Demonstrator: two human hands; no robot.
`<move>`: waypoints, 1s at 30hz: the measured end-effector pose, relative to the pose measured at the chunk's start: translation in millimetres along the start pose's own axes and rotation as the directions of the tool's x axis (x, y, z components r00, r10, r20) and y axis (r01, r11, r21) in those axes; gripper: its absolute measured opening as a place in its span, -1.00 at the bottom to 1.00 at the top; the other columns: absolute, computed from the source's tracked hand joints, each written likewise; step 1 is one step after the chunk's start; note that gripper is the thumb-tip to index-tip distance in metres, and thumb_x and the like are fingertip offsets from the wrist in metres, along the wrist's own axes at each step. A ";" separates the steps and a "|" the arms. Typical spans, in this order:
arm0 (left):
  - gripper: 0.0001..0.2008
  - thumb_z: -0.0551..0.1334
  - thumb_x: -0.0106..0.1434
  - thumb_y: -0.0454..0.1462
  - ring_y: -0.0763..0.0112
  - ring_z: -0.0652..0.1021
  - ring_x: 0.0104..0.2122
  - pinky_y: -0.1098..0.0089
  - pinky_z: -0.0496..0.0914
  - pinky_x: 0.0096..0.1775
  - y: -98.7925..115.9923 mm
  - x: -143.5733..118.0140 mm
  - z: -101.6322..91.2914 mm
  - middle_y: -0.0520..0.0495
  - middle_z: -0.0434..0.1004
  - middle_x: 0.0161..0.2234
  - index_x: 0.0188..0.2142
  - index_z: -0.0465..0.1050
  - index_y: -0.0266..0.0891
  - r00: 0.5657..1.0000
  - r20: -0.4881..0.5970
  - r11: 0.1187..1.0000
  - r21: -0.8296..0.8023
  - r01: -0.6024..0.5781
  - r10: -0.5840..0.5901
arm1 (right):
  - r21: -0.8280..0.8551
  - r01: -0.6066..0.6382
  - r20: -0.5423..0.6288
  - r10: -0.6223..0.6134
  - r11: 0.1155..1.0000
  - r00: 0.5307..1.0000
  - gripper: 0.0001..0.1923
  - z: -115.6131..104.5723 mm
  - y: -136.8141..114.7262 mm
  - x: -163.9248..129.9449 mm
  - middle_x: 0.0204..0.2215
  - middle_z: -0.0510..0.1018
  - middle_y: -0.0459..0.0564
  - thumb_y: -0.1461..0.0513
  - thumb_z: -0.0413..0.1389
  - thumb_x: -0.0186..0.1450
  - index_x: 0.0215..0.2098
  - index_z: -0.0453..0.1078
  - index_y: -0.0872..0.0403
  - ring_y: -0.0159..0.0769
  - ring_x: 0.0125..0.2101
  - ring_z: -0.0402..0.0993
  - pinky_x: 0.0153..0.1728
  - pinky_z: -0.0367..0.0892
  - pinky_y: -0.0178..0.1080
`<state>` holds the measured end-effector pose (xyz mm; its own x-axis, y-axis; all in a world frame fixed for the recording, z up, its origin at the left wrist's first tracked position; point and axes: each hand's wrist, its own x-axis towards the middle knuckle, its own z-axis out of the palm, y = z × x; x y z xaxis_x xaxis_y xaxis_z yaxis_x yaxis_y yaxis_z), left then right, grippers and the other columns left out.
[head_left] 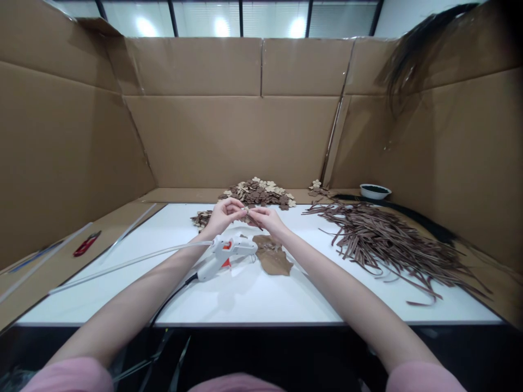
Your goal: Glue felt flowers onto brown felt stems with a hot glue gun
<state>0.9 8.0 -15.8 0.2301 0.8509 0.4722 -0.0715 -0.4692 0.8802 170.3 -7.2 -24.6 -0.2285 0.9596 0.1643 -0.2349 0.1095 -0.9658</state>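
My left hand [223, 213] and my right hand [265, 218] meet above the middle of the white table [253, 296]. Together they pinch a small brown craft piece [247, 213] between their fingertips; its exact shape is too small to tell. Just below my hands a white glue gun [226, 254] with an orange trigger lies on the table, a clear glue stick [131, 263] sticking out to the left. Beside the gun lies a flat brown cut-out [273, 258].
A heap of brown strips [388, 239] covers the right side. A pile of small brown and beige flower shapes [257, 192] sits at the back, a white bowl [375, 191] far right. Red snips [86, 243] lie left. Cardboard walls [229, 136] enclose the table.
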 end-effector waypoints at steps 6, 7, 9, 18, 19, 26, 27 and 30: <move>-0.66 0.45 -0.05 -0.19 0.51 0.49 -0.56 0.49 0.37 -0.45 -0.4 0.4 -0.3 0.05 0.52 -0.56 -0.33 0.44 -0.30 1.000 -0.010 1.000 -0.009 -0.006 0.006 | 0.053 -0.050 0.032 0.048 0.997 0.998 -0.65 1.9 -0.6 -1.0 -0.41 0.60 0.02 0.07 0.35 -0.04 -0.39 0.54 0.15 -0.35 -0.38 0.52 -0.19 0.42 -0.25; -0.66 0.45 -0.05 -0.20 0.51 0.49 -0.55 0.49 0.37 -0.45 -0.4 0.3 -0.3 0.05 0.51 -0.56 -0.33 0.44 -0.30 1.000 -0.009 1.000 -0.008 -0.007 0.007 | 0.052 -0.053 0.031 0.051 0.997 0.998 -0.66 2.0 -1.3 -1.5 -0.41 0.60 0.01 0.07 0.35 -0.03 -0.39 0.54 0.14 -0.34 -0.36 0.52 -0.18 0.42 -0.23; -0.66 0.45 -0.05 -0.19 0.49 0.50 -0.55 0.48 0.38 -0.44 0.1 0.0 -0.2 0.04 0.52 -0.56 -0.33 0.44 -0.30 1.000 -0.007 1.000 -0.002 -0.008 0.008 | 0.043 -0.053 0.023 0.052 0.998 0.998 -0.67 1.9 -2.4 -2.5 -0.42 0.60 0.00 0.07 0.34 -0.02 -0.39 0.53 0.14 -0.33 -0.35 0.52 -0.16 0.41 -0.22; -0.68 0.44 -0.04 -0.18 0.43 0.54 -0.50 0.43 0.44 -0.39 3.1 -0.6 0.8 -0.02 0.56 -0.49 -0.35 0.47 -0.31 0.999 0.006 0.998 0.037 -0.041 0.041 | 0.125 -0.030 0.036 0.026 0.992 0.999 -0.64 0.7 2.6 -1.9 -0.42 0.61 -0.02 0.16 0.39 -0.12 -0.35 0.56 0.14 -0.37 -0.38 0.53 -0.10 0.38 -0.24; -0.69 0.44 -0.04 -0.17 0.43 0.55 -0.49 0.43 0.45 -0.39 3.3 -0.6 0.8 -0.03 0.56 -0.48 -0.36 0.48 -0.31 0.999 0.009 0.998 0.046 -0.045 0.045 | 0.129 -0.030 0.042 0.025 0.991 0.999 -0.63 0.5 3.2 -1.8 -0.43 0.62 -0.02 0.17 0.40 -0.12 -0.34 0.56 0.14 -0.36 -0.38 0.53 -0.08 0.38 -0.23; -0.72 0.42 0.00 -0.16 0.38 0.57 -0.45 0.40 0.48 -0.34 6.2 -3.0 2.2 -0.09 0.59 -0.44 -0.38 0.50 -0.31 0.997 0.021 0.990 0.115 -0.079 0.077 | 0.148 -0.008 0.047 0.001 0.989 0.999 -0.61 -0.3 6.0 -1.2 -0.44 0.63 -0.01 0.15 0.41 -0.14 -0.36 0.56 0.15 -0.30 -0.36 0.57 0.00 0.37 -0.15; -0.72 0.42 0.00 -0.15 0.37 0.57 -0.44 0.39 0.48 -0.34 6.9 -3.6 2.5 -0.09 0.59 -0.43 -0.38 0.50 -0.31 0.996 0.022 0.988 0.129 -0.085 0.083 | 0.147 -0.004 0.040 -0.002 0.989 0.999 -0.61 -0.3 6.6 -1.1 -0.44 0.63 -0.01 0.15 0.41 -0.14 -0.36 0.56 0.14 -0.29 -0.35 0.57 0.00 0.38 -0.14; -0.74 0.40 0.03 -0.14 0.37 0.57 -0.44 0.38 0.48 -0.33 9.0 -5.1 3.1 -0.09 0.59 -0.43 -0.37 0.52 -0.30 0.994 0.029 0.975 0.190 -0.113 0.110 | 0.150 0.009 0.017 -0.011 0.989 1.000 -0.60 -0.2 8.2 -0.8 -0.42 0.64 0.00 0.16 0.42 -0.15 -0.35 0.55 0.14 -0.26 -0.35 0.58 0.00 0.39 -0.12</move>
<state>2.2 -1.3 -10.4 0.2486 0.7872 0.5644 0.0889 -0.5988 0.7959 168.7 -7.0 -32.6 -0.2416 0.9538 0.1785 -0.3759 0.0776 -0.9234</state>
